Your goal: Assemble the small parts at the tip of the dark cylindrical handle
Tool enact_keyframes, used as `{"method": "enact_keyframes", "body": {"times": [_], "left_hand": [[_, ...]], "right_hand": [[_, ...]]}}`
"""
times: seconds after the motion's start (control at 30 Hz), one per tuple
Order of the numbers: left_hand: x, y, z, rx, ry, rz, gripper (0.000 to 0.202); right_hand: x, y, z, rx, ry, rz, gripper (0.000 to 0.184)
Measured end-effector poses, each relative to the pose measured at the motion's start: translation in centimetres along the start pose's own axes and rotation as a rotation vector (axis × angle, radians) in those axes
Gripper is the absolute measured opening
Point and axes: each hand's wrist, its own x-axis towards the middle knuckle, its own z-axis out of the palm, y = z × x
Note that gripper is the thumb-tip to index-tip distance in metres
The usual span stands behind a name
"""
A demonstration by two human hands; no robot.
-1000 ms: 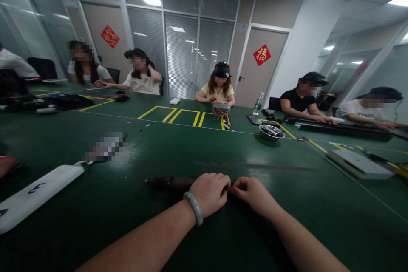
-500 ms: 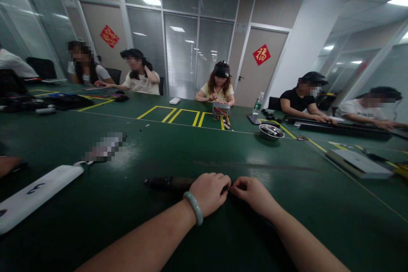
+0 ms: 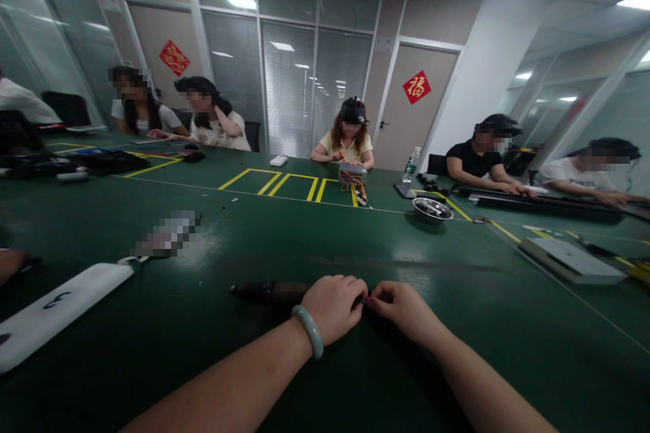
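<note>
My left hand [image 3: 332, 306], with a pale green bangle on the wrist, is curled around one end of a dark cylindrical tool [image 3: 267, 291] that lies on the green table [image 3: 284, 230]. Its handle sticks out to the left of my fist. My right hand [image 3: 403, 310] is closed in a pinch right beside the left hand, at the tool's tip. What the right fingers pinch is too small and dark to make out.
A white board [image 3: 55, 311] lies at the left. A metal bowl [image 3: 432, 209] stands mid-table, a flat grey device [image 3: 571, 260] at the right. Several people sit round the far and side edges, working with their own hands. Yellow tape lines [image 3: 284, 183] mark the tabletop.
My hands have stayed where they were. A person at the far left has leaned and shifted to the left.
</note>
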Motion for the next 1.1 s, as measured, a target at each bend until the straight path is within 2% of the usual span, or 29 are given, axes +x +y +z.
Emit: {"method": "enact_keyframes", "body": {"times": [0.6,1.1], "left_hand": [[-0.08,-0.02,0.17,-0.014,0.036,0.01,0.014],[-0.08,0.1,0.05,-0.001,0.011,-0.021,0.013]], "right_hand": [[0.06,0.25,0.12,0.01,0.006,-0.009,0.021],[-0.09,-0.35,-0.1,-0.007,-0.008,0.022,0.023]]}}
